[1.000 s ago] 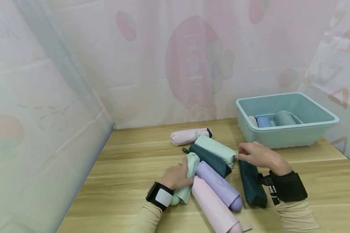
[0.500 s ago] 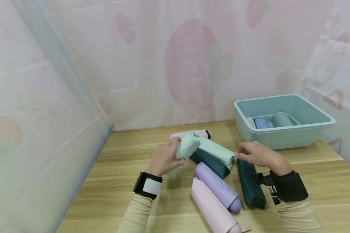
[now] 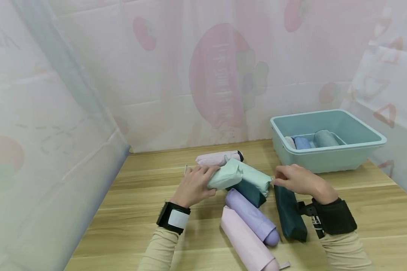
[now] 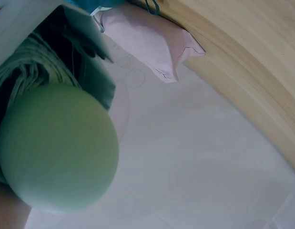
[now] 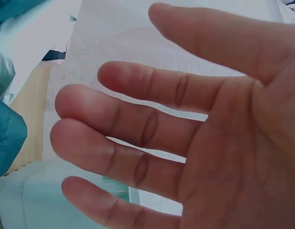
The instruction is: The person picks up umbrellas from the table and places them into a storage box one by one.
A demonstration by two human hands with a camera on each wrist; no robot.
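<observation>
A: Nearest the camera, what lies on the light wooden table (image 3: 149, 195)?

B: A pale pink folded umbrella (image 3: 245, 241), with a lilac folded umbrella (image 3: 252, 216) against it, and a dark teal folded umbrella in its sleeve (image 3: 289, 214) just to their right.

A: And the hands?

B: The left hand (image 3: 193, 184) has its fingers curled round a mint-green folded umbrella (image 3: 225, 176), lifted off the table above the pile; the left wrist view shows its rounded green handle end (image 4: 56, 148) close up. The right hand (image 3: 296, 180) hangs over the top of the dark teal one, fingers loosely spread and closed on nothing, as the right wrist view shows; its fingertips sit by the end of a second mint umbrella (image 3: 254, 178).

A: Further back?

B: Another dark teal umbrella (image 3: 247, 190) under the mint ones, a pink umbrella with a black tip (image 3: 218, 158), then the light blue plastic bin (image 3: 329, 160), with three rolled umbrellas (image 3: 306, 142) inside.

A: Which step, would you say?

B: A pick-up, I'd judge. The next move likely calls for carrying the mint one right, clear of the right hand, over the bin's rim.
</observation>
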